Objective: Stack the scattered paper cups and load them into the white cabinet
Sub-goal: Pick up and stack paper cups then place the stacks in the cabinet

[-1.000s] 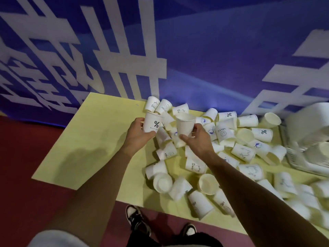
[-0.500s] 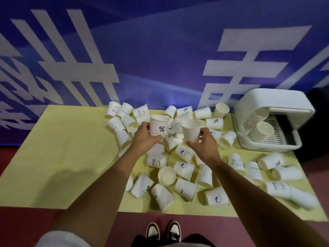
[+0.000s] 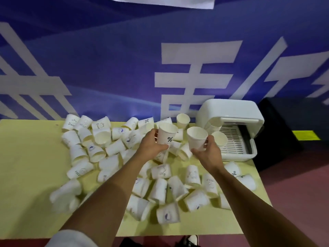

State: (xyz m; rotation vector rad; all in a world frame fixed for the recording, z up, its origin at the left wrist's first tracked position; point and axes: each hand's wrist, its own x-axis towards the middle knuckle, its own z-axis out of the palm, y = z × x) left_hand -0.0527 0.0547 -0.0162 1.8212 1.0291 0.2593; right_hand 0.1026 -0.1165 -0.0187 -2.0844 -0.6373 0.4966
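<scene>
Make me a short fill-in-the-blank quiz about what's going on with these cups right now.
1. Each hand holds ____ cup.
2. The cup in the left hand bears a ____ sign.
3. The white cabinet stands at the table's ____ side.
4. The table top is ____ in colour.

Missing words: one; percent; right; yellow

Yellow table, cups scattered

Yellow-green table [image 3: 32, 175] against blue banner wall. Covered centre to right with white paper cups [image 3: 161, 171], mostly tipped on sides, some printed. White cabinet [image 3: 231, 111] at far right corner, open front, cup stacks inside. Left part bare.
</scene>
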